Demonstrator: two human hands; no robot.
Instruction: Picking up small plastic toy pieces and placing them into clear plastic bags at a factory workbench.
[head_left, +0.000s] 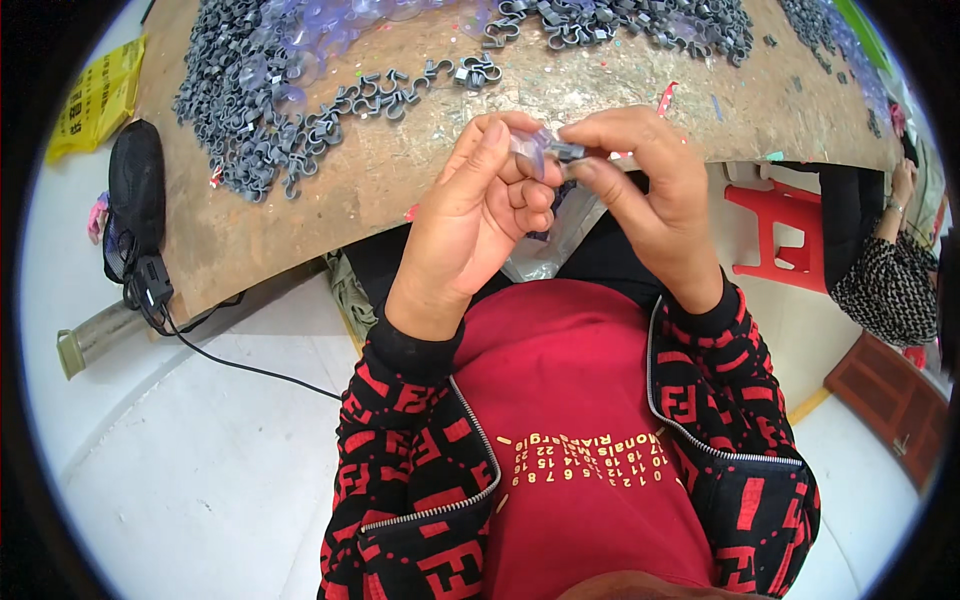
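Note:
My left hand pinches a clear suction cup between thumb and forefinger, its other fingers curled in. Against the cup's near side, my right hand grips a small grey plastic clip with thumb and forefinger. The two parts touch; whether they are joined I cannot tell. Both hands are just over the table's near edge. A heap of grey clips lies on the wooden table to the left, with a pile of clear suction cups behind it.
More grey clips are heaped at the far side. A yellow bag and a black mesh pouch with a cable sit at the left. To the right stands a red stool, near another person's patterned sleeve. A plastic bag lies below my hands.

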